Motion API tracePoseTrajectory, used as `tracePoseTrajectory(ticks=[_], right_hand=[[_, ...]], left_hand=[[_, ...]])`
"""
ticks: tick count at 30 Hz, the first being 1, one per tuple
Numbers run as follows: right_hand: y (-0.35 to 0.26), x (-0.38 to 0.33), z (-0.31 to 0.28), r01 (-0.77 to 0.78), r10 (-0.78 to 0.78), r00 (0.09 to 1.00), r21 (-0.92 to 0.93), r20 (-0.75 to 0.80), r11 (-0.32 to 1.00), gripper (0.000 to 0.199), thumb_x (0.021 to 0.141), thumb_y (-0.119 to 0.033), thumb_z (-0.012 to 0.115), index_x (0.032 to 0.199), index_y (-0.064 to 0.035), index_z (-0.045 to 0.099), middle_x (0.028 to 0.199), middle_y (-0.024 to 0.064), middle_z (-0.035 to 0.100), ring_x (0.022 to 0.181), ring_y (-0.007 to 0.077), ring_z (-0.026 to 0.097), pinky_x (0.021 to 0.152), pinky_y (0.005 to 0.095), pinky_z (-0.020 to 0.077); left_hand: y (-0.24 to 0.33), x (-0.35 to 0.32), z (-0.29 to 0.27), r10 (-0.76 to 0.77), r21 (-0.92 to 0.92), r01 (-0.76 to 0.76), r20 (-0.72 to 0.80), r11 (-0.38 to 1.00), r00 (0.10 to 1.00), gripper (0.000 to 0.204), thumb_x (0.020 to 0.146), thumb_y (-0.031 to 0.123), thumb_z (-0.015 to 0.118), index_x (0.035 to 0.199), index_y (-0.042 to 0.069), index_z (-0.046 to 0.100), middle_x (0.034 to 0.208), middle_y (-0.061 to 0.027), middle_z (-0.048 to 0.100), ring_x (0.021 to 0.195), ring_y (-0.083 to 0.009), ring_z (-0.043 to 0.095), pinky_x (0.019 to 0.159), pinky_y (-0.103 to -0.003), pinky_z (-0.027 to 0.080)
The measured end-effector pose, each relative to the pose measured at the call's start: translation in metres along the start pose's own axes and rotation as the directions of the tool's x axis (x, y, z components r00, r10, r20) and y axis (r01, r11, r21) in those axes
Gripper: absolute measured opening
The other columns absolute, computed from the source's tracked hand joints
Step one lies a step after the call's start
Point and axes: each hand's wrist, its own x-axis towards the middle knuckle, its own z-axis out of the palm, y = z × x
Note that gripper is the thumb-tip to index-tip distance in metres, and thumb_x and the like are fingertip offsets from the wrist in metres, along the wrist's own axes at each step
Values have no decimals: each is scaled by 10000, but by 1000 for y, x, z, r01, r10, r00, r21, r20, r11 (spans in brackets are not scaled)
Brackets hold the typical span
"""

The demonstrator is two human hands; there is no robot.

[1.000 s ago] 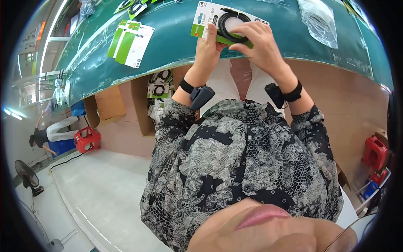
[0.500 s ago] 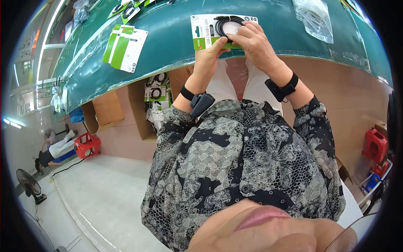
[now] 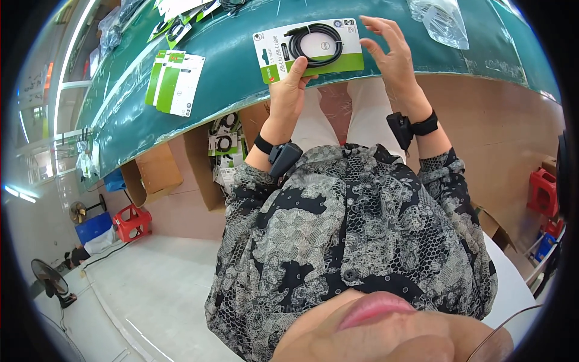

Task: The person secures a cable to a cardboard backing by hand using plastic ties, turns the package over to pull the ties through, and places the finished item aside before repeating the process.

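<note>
A green and white backing card (image 3: pixel 350 63) is pinched at its near edge by my left hand (image 3: pixel 289 87), thumb on top. On the card lies a coiled black cable (image 3: pixel 296 51), its loop bound by a small tie at the top. My right hand (image 3: pixel 392 60) is off the card, just beyond its right end, with fingers apart and nothing in them. Left of the held card, a few overlapping green and white cards (image 3: pixel 181 84) lie on the green table mat (image 3: pixel 232 66).
A clear plastic bag (image 3: pixel 443 24) rests at the far right of the table, more packaged cables (image 3: pixel 175 31) at the far left. Below the table edge stands an open carton (image 3: pixel 199 160) with packaged cables (image 3: pixel 224 143). Red stools (image 3: pixel 132 223) and a fan (image 3: pixel 49 277) stand on the floor.
My right hand has let go of the cable and moved right, its fingers opening. The card with the coil has shifted left in my left hand.
</note>
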Motion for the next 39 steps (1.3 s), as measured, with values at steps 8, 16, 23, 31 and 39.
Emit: tracePoseTrajectory(ticks=[8,16,23,31,39], right_hand=[[-26,-8,8,111,-63,984,-292,167,950,741,688,-383,743,1311,-105,454,1195,66,558,1124,239,480,1040,421,261],[-21,-10,5,90,-39,971,-209,237,974,720,687,-368,753,1283,-89,458,1225,66,543,1142,259,461,1036,413,285],[-28,-8,5,-11,21,978,-51,208,999,661,697,-264,764,1258,-79,466,1184,80,564,1131,297,466,1012,399,339],[-35,-13,4,410,-353,911,-365,215,836,418,729,-121,680,1135,-128,579,1024,-36,627,957,186,518,875,301,362],[-52,-30,23,404,-299,897,-330,326,853,271,765,-138,566,1033,-145,607,982,-65,619,903,135,516,831,288,356]], left_hand=[[-7,-5,5,-33,39,31,51,999,998,359,857,85,637,1184,67,489,1032,-59,602,875,-179,624,674,-317,548],[0,-7,2,-99,33,95,159,995,982,358,885,104,598,1215,52,468,1061,-77,600,908,-191,625,702,-332,559],[6,1,-3,-148,24,146,218,989,965,336,889,83,580,1203,26,475,1077,-94,595,933,-205,621,728,-349,565],[-4,4,5,-146,-32,153,157,988,977,257,912,73,532,1158,4,499,1092,-105,584,938,-207,613,757,-340,553],[-7,-7,12,-243,-241,274,152,931,958,271,955,215,491,1161,40,494,1063,-88,578,962,-187,594,780,-328,522]])
